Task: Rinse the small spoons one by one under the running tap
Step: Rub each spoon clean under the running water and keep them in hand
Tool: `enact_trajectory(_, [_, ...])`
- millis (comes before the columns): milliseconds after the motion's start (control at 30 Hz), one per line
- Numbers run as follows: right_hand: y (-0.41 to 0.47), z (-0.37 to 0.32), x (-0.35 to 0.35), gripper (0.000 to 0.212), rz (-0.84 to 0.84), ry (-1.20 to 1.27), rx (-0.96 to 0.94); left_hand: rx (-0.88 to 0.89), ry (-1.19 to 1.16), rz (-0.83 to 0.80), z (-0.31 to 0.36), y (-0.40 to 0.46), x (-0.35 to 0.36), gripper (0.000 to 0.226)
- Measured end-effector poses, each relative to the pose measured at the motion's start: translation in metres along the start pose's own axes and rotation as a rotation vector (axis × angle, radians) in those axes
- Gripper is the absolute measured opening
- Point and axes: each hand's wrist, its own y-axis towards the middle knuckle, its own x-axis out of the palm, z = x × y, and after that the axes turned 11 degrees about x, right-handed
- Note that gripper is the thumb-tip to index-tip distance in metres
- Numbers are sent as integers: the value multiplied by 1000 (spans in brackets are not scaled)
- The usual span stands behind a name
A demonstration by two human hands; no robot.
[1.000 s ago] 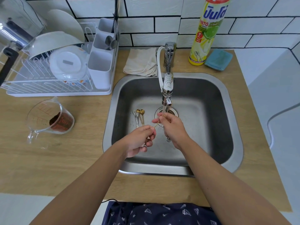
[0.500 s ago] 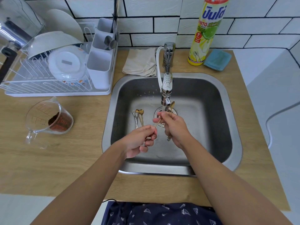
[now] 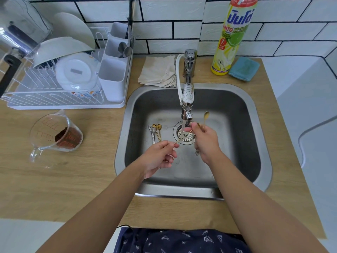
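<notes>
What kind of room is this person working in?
Most likely a home kitchen: a steel sink set in a wooden counter, a dish rack with washed bowls, and a bottle of dish soap against a tiled wall.

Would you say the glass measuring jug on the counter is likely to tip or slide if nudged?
The measuring jug probably resists tipping: it looks squat, with brown powder low inside. Being glass on smooth wood, it may slide and likely breaks if dropped.

dish rack (image 3: 54, 99), meas. cup (image 3: 54, 136), soap btl (image 3: 231, 37), sponge (image 3: 244, 69)

Hands (image 3: 182, 148) with spoons (image 3: 205, 118) under tap (image 3: 187, 99)
</notes>
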Motion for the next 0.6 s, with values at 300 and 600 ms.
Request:
enact_trajectory(300, [-17, 10, 8, 13, -208, 53, 139, 105, 57, 71, -1, 21, 21, 22])
enact_trajectory(600, [-11, 0, 6, 18, -60, 204, 99, 122, 23, 73, 5, 28, 23, 17])
